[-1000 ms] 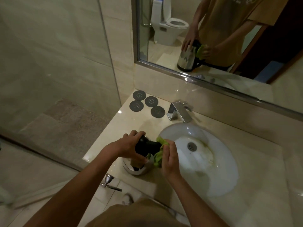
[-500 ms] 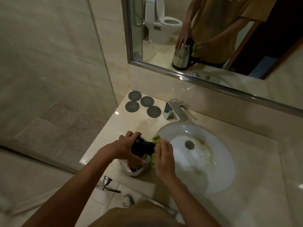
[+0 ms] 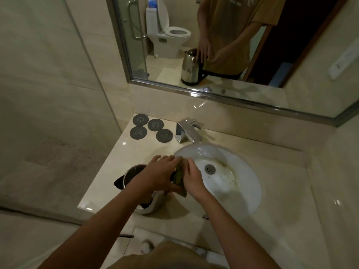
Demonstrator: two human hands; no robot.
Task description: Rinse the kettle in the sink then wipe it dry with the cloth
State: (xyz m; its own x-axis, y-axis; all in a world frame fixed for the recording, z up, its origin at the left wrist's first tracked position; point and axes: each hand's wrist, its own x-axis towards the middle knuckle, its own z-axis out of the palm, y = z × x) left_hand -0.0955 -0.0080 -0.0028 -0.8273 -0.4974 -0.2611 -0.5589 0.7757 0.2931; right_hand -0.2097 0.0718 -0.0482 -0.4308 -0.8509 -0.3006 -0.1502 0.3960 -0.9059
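A steel kettle stands on the counter just left of the white sink, its dark mouth and spout showing to the left. My left hand lies over the kettle's top on the handle side and holds it, thumb curled underneath. Pressed against that same side, my right hand grips a crumpled green cloth. The cloth sits squeezed between my two hands, and the kettle's handle is hidden beneath them. In the mirror, the kettle's reflection is upright with a hand on its top.
A chrome faucet stands behind the sink, with several dark round coasters to its left. The counter's left edge drops beside a glass shower panel. The mirror runs along the back wall.
My left hand has slid right across the kettle's top toward the handle, and the kettle's mouth now shows at left. My right hand still holds the cloth against the handle side.
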